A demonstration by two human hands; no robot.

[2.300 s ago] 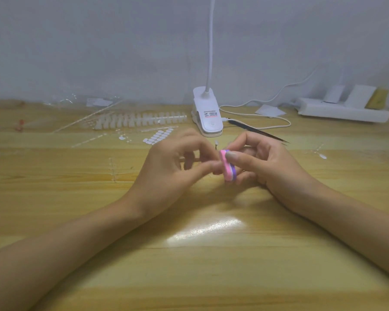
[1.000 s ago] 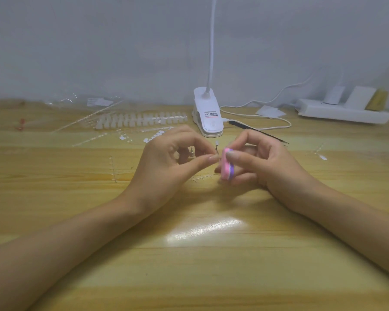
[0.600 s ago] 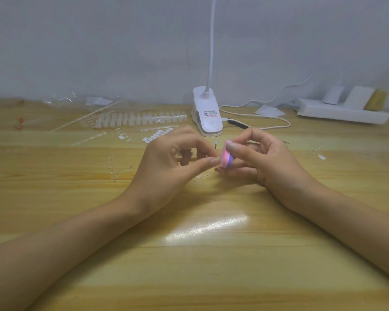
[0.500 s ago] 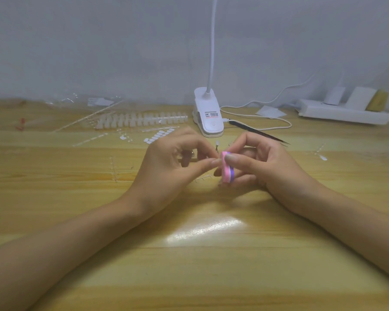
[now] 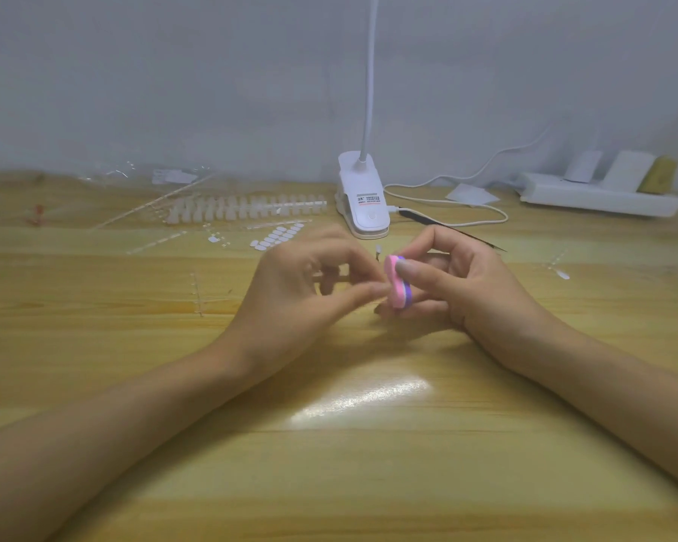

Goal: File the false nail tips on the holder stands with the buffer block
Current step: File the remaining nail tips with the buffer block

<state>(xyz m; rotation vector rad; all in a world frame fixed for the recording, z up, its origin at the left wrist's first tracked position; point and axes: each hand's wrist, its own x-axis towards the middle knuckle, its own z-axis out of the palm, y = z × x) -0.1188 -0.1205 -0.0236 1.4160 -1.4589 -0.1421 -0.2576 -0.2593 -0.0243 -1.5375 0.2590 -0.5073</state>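
Head view: the buffer block [image 5: 397,282] sits a touch higher than half a second ago, and the left hand [image 5: 302,291] is now smeared by motion. The right hand [image 5: 466,283] pinches the block, forefinger over its top and thumb below, other fingers curled behind. The left hand's fingers curl inward, thumb stretched to touch the block's pink face; a small white nail tip [image 5: 377,250] shows just past its fingertips, but whether it grips the stand I cannot tell. The block stands on end between the hands, long axis near upright, top leaning left, purple side facing the right palm. Beyond the hands lies a lamp base [image 5: 363,201].
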